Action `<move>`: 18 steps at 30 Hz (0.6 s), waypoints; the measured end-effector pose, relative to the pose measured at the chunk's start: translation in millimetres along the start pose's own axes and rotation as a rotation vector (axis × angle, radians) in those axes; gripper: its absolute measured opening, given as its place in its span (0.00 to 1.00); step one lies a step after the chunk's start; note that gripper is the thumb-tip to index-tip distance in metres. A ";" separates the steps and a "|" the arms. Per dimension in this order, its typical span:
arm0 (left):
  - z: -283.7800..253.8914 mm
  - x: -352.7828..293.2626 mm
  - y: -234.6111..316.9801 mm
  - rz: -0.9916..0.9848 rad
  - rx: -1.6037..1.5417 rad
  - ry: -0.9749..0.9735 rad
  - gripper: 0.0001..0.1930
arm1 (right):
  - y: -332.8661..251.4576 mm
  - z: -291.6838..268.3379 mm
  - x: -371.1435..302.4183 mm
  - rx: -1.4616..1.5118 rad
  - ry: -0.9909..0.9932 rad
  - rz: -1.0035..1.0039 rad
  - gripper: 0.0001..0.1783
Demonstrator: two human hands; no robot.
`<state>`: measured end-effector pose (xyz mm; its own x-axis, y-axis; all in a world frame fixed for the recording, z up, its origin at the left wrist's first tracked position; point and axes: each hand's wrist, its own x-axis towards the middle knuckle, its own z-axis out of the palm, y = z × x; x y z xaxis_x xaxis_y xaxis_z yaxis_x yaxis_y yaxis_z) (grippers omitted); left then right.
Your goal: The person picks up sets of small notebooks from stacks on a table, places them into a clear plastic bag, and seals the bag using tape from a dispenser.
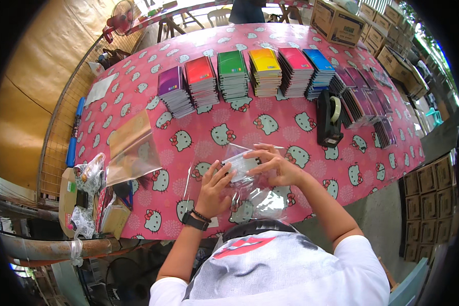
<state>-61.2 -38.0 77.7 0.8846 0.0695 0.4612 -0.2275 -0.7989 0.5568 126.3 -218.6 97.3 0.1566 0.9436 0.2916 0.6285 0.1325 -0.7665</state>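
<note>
Clear plastic (pixel 262 204), on counter (pixel 285 117); my left hand (pixel 214 186), right hand (pixel 278 167): fingers spread over it. Beyond: notebooks (pixel 233 76), stacked.

Have red fan (pixel 121 19) upper left, yellow tarp (pixel 41 56) along left, carton (pixel 336 24) on counter's (pixel 352 171) far right corner, cartons (pixel 429 204) stacked right, pale chair (pixel 220 17) beyond far edge.

A pink-covered table (pixel 285 127) bears six notebook stacks (pixel 265 76), a tape dispenser (pixel 325 122), wrapped packs (pixel 364 99) and clear plastic (pixel 262 201).
</note>
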 end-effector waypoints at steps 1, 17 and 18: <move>-3.7 2.6 -1.6 0.010 0.005 -0.046 0.33 | -0.6 -0.6 1.1 -0.022 -0.026 0.000 0.38; 3.4 -10.7 -0.3 -0.037 -0.039 0.011 0.35 | -15.6 -14.0 1.8 -0.185 -0.229 0.067 0.40; 1.5 -10.2 -1.6 -0.012 -0.028 -0.006 0.35 | -14.3 -13.1 2.0 -0.157 -0.239 0.058 0.40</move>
<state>-69.2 -38.4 71.0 0.8896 0.0756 0.4504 -0.2279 -0.7811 0.5813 127.6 -222.6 116.3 0.0235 0.9954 0.0930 0.7370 0.0456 -0.6743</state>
